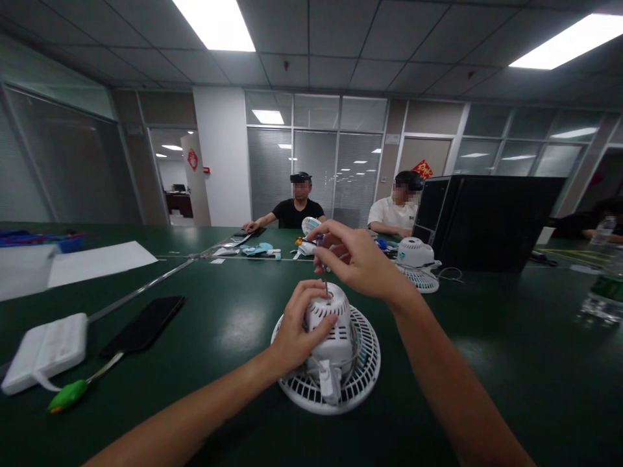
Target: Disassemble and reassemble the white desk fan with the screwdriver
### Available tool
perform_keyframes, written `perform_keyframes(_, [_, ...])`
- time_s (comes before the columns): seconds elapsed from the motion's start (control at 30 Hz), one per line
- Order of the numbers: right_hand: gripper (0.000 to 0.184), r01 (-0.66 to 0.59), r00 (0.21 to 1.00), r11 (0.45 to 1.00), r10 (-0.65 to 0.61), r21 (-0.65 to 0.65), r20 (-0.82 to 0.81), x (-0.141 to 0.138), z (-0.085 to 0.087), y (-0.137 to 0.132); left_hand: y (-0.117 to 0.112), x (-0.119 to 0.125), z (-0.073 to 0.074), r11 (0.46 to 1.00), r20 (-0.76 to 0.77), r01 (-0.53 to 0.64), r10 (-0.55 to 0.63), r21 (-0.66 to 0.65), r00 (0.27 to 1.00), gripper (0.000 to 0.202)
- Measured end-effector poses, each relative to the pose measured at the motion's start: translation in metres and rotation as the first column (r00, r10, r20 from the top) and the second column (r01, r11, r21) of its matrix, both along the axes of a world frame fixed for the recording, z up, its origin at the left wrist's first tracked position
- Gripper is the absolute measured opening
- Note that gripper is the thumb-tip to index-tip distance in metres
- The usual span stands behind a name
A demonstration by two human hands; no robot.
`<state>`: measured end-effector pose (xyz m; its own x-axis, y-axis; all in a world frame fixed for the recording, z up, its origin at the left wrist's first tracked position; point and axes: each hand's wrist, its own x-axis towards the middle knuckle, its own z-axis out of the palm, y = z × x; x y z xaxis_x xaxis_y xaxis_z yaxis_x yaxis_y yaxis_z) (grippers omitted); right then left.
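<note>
A small white electric fan (pixel 335 350) lies face down on the green table, its round grille underneath and the motor housing on top. My left hand (pixel 302 324) is wrapped around the left side of that housing. Above it, my right hand (pixel 353 256) pinches the handle of a screwdriver (pixel 326 277), whose thin shaft points down into a hole in the top of the housing. The tip is hidden inside the hole. A white plug (pixel 329 381) with its cable rests against the near side of the housing.
Another white fan (pixel 413 256) lies by a black computer case (pixel 487 220) at right. At left are a black phone (pixel 143 324), a white power bank (pixel 46 353) and paper (pixel 102 263). Small parts (pixel 260 250) lie ahead. Two people sit across the table; a bottle (pixel 606 288) stands far right.
</note>
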<state>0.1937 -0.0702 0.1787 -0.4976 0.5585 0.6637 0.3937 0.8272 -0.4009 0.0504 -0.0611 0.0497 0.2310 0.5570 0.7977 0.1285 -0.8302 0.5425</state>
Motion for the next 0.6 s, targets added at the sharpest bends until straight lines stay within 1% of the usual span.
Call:
perform_keyframes(0.1, [0.027, 0.047, 0.999, 0.997, -0.047, 0.061, 0.008, 0.002, -0.003, -0.002, 0.000, -0.002, 0.004, 1.000, -0.018, 0.009, -0.010, -0.020, 1.000, 0.013])
perform_keyframes(0.17, [0.027, 0.072, 0.997, 0.992, -0.074, 0.103, 0.013, 0.006, -0.004, -0.002, 0.001, -0.004, 0.007, 0.999, -0.017, 0.027, -0.027, -0.036, 0.999, 0.009])
perform_keyframes(0.23, [0.026, 0.068, 0.998, 0.993, -0.069, 0.097, 0.012, 0.012, -0.003, -0.002, 0.004, -0.005, 0.013, 0.998, -0.008, 0.037, -0.038, -0.052, 0.999, 0.007])
perform_keyframes(0.33, [0.032, -0.022, 1.000, 0.999, 0.022, 0.035, -0.013, 0.022, 0.002, -0.002, 0.009, -0.002, 0.023, 0.996, -0.020, 0.013, -0.014, -0.085, 1.000, 0.019])
perform_keyframes(0.4, [0.035, -0.088, 0.996, 0.996, 0.088, 0.005, -0.033, 0.028, 0.004, -0.003, 0.012, 0.001, 0.031, 0.996, -0.058, 0.002, -0.008, -0.093, 0.998, 0.026])
perform_keyframes(0.43, [0.035, -0.099, 0.995, 0.995, 0.099, -0.003, -0.034, 0.030, 0.006, -0.003, 0.013, 0.003, 0.034, 0.996, -0.079, 0.010, -0.017, -0.090, 0.997, 0.028])
perform_keyframes(0.53, [0.031, -0.057, 0.998, 0.998, 0.058, 0.017, -0.036, 0.033, 0.006, -0.002, 0.016, 0.006, 0.039, 0.994, -0.112, 0.078, -0.086, -0.071, 0.990, 0.030])
perform_keyframes(0.6, [0.032, -0.026, 0.997, 0.999, 0.028, 0.041, -0.067, 0.033, 0.006, 0.000, 0.018, 0.007, 0.037, 0.988, -0.097, 0.129, -0.137, -0.088, 0.986, 0.030])
